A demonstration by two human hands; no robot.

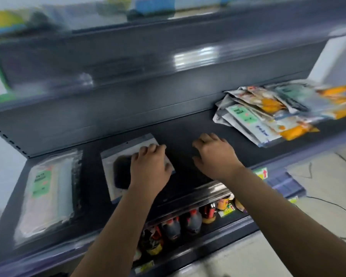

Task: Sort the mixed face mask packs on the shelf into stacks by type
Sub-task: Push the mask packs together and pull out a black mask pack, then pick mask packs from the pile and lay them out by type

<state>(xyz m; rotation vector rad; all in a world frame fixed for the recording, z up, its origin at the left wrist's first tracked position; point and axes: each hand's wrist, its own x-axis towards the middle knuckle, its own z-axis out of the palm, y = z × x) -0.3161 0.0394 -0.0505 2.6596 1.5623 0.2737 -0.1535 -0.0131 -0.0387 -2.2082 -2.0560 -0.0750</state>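
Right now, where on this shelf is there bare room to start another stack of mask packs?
Bare dark shelf lies between the black-patch pack under the left hand and the mixed pile at the right end; the right hand hovers there. A narrower strip separates that pack from the green-label stack. The right end is crowded.

Both hands forward, palms down: left hand (150, 166) and right hand (215, 154), fingers loosely bent.

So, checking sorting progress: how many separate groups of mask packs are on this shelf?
3: green-label stack at far left, black-print pack under the left hand, unsorted pile at right. Packs within each may be hidden.
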